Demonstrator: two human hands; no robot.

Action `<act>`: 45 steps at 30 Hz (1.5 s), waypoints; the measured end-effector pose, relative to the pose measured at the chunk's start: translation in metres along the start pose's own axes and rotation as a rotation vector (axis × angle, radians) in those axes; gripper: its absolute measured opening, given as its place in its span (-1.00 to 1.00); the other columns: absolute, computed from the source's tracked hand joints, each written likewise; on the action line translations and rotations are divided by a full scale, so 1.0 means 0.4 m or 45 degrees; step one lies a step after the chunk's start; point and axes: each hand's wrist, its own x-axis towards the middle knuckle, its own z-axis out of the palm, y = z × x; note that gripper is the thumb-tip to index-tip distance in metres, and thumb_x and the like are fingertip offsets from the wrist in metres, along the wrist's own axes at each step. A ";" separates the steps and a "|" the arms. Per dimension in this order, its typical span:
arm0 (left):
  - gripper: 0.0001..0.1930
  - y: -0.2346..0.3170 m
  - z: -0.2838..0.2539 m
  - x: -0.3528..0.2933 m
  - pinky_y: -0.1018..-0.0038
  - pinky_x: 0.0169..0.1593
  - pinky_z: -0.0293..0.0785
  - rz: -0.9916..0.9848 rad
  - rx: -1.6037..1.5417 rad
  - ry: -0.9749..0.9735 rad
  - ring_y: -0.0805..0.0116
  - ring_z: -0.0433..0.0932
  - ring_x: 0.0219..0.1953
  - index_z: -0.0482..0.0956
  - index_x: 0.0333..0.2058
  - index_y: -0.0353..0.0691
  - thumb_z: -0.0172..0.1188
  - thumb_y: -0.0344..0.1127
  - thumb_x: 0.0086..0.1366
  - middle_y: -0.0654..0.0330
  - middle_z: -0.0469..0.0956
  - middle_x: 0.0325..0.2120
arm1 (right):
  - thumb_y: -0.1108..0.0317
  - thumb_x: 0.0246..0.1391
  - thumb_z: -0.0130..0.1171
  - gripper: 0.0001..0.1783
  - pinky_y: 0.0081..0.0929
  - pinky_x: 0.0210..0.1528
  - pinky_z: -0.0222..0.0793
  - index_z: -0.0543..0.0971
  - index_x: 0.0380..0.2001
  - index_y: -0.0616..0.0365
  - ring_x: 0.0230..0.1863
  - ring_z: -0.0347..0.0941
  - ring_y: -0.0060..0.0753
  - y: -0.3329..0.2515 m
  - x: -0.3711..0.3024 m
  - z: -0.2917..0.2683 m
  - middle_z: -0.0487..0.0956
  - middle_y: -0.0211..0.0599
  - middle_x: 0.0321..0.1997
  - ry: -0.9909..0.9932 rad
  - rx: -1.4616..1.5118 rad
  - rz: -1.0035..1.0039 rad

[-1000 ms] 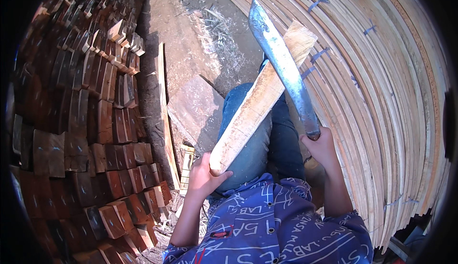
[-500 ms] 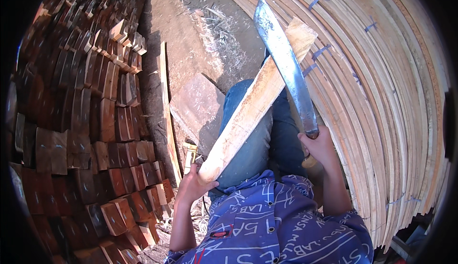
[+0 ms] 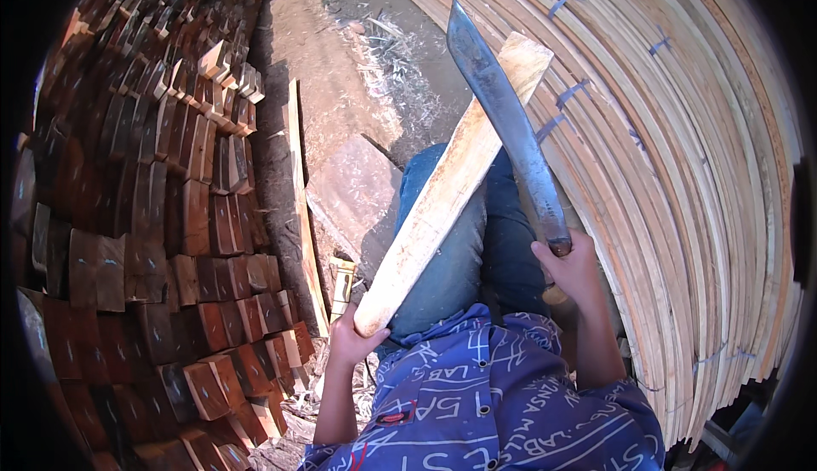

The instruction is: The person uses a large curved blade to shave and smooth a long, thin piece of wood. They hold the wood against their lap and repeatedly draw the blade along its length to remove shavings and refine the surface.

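A long pale wooden board [image 3: 442, 183] slants across my legs, its near end gripped by my left hand [image 3: 351, 335]. My right hand [image 3: 568, 265] is closed around the handle of a machete [image 3: 514, 118]. The broad grey blade points up and to the left, passing over the board near its far end. Whether the blade touches the wood I cannot tell. Most of the handle is hidden in my fingers. Beside my left hand stands a small yellowish object [image 3: 342, 282], partly covered, whose kind I cannot make out.
Stacked reddish-brown timber blocks [image 3: 98, 271] rise on the left. Long thin planks [image 3: 672, 182], tied with blue strips, fill the right side. A flat brown slab [image 3: 353, 188] and a narrow strip of wood [image 3: 299, 190] lie on the ground. Wood shavings [image 3: 400, 67] are scattered ahead.
The machete's tip has shifted slightly left and down, and its blade looks darker now. The board's far end has moved a little left. Both hands keep their hold.
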 end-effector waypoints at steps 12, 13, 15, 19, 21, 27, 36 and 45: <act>-0.27 0.106 0.038 0.060 0.31 -0.26 0.44 0.283 -0.268 -0.027 0.24 0.52 -0.37 0.45 -0.20 -0.35 0.11 0.39 0.23 0.05 0.51 -0.46 | 0.42 -0.07 0.32 -0.76 -0.39 -0.44 0.43 0.59 -0.28 0.25 -0.55 0.55 -0.25 -0.108 0.003 0.040 0.58 -0.16 -0.53 0.263 -0.327 -0.561; -0.12 0.143 0.044 0.076 0.28 -0.31 0.41 0.345 -0.198 0.008 0.17 0.51 -0.43 0.46 -0.22 -0.37 -0.20 0.55 0.26 0.00 0.48 -0.51 | 0.43 -0.10 0.32 -0.75 -0.37 -0.43 0.45 0.59 -0.28 0.23 -0.53 0.57 -0.20 -0.107 0.012 0.043 0.59 -0.16 -0.51 0.275 -0.365 -0.598; -0.17 0.182 0.064 0.103 0.27 -0.33 0.41 0.368 -0.257 0.055 0.15 0.51 -0.45 0.46 -0.23 -0.39 -0.18 0.49 0.31 -0.02 0.47 -0.54 | 0.44 -0.15 0.33 -0.72 -0.34 -0.41 0.47 0.59 -0.29 0.20 -0.49 0.58 -0.14 -0.112 0.020 0.042 0.60 -0.18 -0.48 0.265 -0.452 -0.655; -0.26 0.218 0.071 0.157 0.20 -0.36 0.42 0.430 -0.210 0.072 -0.01 0.55 -0.50 0.44 -0.20 -0.40 -0.21 0.35 0.40 -0.09 0.45 -0.60 | 0.40 -0.22 0.39 -0.66 -0.28 -0.42 0.45 0.54 -0.29 0.12 -0.45 0.57 -0.14 -0.136 0.032 0.035 0.58 -0.25 -0.46 0.132 -0.628 -0.761; -0.35 0.226 0.066 0.175 0.13 -0.35 0.44 0.452 -0.159 0.049 -0.21 0.58 -0.45 0.42 -0.19 -0.39 -0.17 0.25 0.42 -0.18 0.49 -0.58 | 0.37 -0.22 0.40 -0.64 -0.25 -0.43 0.43 0.50 -0.30 0.09 -0.44 0.56 -0.15 -0.148 0.037 0.040 0.55 -0.28 -0.46 0.098 -0.693 -0.819; -0.58 0.281 0.044 0.182 -0.06 -0.28 0.45 0.367 0.127 -0.005 -0.41 0.56 -0.32 0.42 -0.20 -0.42 0.03 -0.05 0.37 -0.36 0.53 -0.49 | 0.31 -0.16 0.35 -0.68 -0.18 -0.45 0.40 0.43 -0.36 0.05 -0.46 0.55 -0.13 -0.143 0.066 0.070 0.49 -0.30 -0.47 0.105 -0.846 -0.850; -0.67 0.278 0.062 0.201 -0.09 -0.35 0.41 0.408 0.158 0.155 -0.42 0.53 -0.43 0.42 -0.28 -0.38 -0.07 -0.15 0.43 -0.33 0.52 -0.56 | 0.33 -0.38 0.30 -0.77 -0.15 -0.46 0.39 0.48 -0.57 0.10 -0.50 0.52 -0.04 -0.136 0.103 0.025 0.53 -0.21 -0.55 0.174 -1.109 -0.818; -0.67 0.277 0.056 0.195 -0.09 -0.42 0.37 0.361 0.196 0.209 -0.39 0.52 -0.48 0.37 -0.35 -0.34 -0.10 -0.16 0.46 -0.32 0.48 -0.61 | 0.27 -0.21 0.31 -0.78 -0.11 -0.35 0.47 0.56 -0.56 0.19 -0.42 0.57 0.10 -0.149 0.149 -0.129 0.58 -0.04 -0.55 0.476 -0.999 -0.181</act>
